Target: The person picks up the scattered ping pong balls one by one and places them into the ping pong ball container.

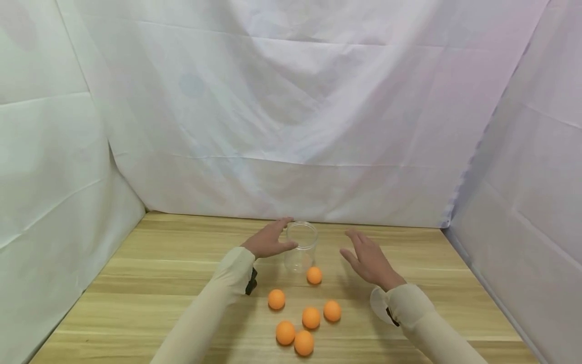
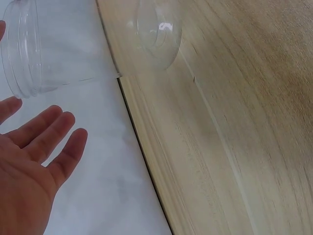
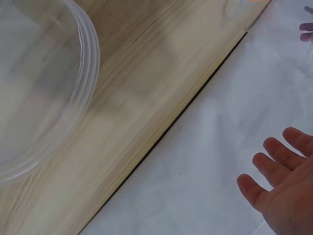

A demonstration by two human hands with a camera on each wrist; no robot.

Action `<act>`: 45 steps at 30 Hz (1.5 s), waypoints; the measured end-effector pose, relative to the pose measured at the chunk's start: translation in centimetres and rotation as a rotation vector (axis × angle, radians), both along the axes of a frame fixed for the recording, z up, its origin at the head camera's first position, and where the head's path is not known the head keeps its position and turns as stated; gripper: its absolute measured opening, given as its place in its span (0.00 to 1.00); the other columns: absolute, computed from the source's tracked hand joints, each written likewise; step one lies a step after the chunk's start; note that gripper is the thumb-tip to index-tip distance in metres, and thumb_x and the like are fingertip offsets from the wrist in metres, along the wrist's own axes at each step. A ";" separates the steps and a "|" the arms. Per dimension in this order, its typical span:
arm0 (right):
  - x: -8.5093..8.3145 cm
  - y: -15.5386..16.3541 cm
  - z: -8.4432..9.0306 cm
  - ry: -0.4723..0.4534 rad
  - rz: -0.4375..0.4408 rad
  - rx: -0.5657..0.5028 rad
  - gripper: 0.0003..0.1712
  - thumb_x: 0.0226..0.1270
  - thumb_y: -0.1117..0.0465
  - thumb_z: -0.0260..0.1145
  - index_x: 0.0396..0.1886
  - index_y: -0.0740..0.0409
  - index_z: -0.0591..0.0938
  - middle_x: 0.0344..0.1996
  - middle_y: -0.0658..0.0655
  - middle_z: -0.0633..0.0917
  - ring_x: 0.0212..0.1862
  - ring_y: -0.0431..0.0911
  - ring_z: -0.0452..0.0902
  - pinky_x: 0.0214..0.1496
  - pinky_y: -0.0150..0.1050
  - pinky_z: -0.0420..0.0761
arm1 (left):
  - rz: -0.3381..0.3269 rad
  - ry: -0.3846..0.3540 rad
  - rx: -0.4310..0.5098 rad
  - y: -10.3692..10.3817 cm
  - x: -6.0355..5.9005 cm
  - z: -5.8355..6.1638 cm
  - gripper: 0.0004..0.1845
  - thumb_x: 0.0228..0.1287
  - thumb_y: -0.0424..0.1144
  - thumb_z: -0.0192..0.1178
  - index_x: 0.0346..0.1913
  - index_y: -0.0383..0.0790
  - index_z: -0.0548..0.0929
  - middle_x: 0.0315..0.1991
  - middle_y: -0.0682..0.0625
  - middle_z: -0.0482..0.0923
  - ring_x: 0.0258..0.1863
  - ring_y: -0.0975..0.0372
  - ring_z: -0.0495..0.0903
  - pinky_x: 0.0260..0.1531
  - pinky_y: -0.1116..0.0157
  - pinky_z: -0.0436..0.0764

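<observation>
A clear plastic jar (image 1: 300, 260) stands upright and lidless near the back of the wooden table. My left hand (image 1: 271, 239) is at its left side, thumb and fingers spread and straight close to the rim. In the left wrist view the jar (image 2: 68, 81) lies just past the fingers of the left hand (image 2: 34, 156). To the right of the jar, my right hand (image 1: 370, 260) hovers with fingers extended, holding nothing. A round clear lid (image 1: 378, 304) lies on the table beneath the right wrist, partly hidden by the sleeve; it looms large in the right wrist view (image 3: 90, 63).
One orange ball (image 1: 314, 275) sits right in front of the jar. Several more orange balls (image 1: 311, 317) lie loose on the table (image 1: 150, 283) between the forearms. White cloth (image 1: 291, 126) hangs behind the table and along both sides.
</observation>
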State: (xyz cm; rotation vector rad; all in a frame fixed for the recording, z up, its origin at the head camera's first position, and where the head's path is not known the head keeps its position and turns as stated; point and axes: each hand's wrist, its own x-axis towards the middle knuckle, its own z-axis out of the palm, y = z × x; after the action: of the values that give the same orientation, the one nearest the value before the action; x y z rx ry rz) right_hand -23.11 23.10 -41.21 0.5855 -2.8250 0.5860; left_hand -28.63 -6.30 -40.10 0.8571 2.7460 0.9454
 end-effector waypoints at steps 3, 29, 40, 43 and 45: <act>0.5 -0.1 -0.1 -0.012 0.017 -0.001 0.29 0.73 0.52 0.55 0.66 0.66 0.66 0.62 0.68 0.71 0.63 0.64 0.68 0.60 0.65 0.65 | 0.000 -0.022 0.005 0.0 0.1 0.0 0.39 0.65 0.52 0.57 0.74 0.44 0.56 0.70 0.44 0.62 0.66 0.51 0.67 0.63 0.51 0.68; 4.1 -1.2 -1.4 -0.256 0.137 -0.058 0.29 0.74 0.51 0.53 0.66 0.63 0.65 0.64 0.64 0.68 0.62 0.59 0.70 0.61 0.57 0.70 | -0.023 0.007 0.021 0.7 -0.3 -0.6 0.38 0.66 0.52 0.56 0.73 0.40 0.58 0.65 0.41 0.69 0.64 0.51 0.70 0.62 0.52 0.68; 5.2 -1.3 -2.2 -0.334 0.179 -0.068 0.31 0.75 0.45 0.49 0.66 0.63 0.65 0.64 0.63 0.69 0.62 0.60 0.71 0.59 0.58 0.71 | -0.025 -0.006 0.020 0.9 -0.5 -0.7 0.37 0.66 0.51 0.56 0.73 0.40 0.58 0.65 0.40 0.69 0.64 0.50 0.70 0.62 0.50 0.68; 5.4 -1.3 -2.3 -0.344 0.195 -0.052 0.30 0.74 0.48 0.51 0.65 0.63 0.65 0.63 0.63 0.70 0.61 0.60 0.72 0.59 0.58 0.72 | -0.025 -0.012 0.022 0.9 -0.6 -0.8 0.37 0.66 0.51 0.56 0.73 0.39 0.58 0.66 0.40 0.68 0.64 0.49 0.70 0.62 0.50 0.68; 5.4 -1.4 -2.3 -0.357 0.206 -0.045 0.29 0.74 0.48 0.53 0.65 0.63 0.66 0.63 0.63 0.70 0.60 0.60 0.72 0.58 0.58 0.72 | -0.019 -0.019 0.027 0.9 -0.6 -0.7 0.37 0.66 0.51 0.57 0.73 0.40 0.58 0.66 0.40 0.68 0.64 0.49 0.70 0.62 0.50 0.68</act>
State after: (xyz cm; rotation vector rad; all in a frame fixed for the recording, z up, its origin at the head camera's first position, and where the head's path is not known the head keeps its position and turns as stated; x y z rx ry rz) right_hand -17.67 21.67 -43.56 0.8463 -3.0893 0.8672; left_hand -29.19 -5.44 -40.84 0.8729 2.7103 0.9839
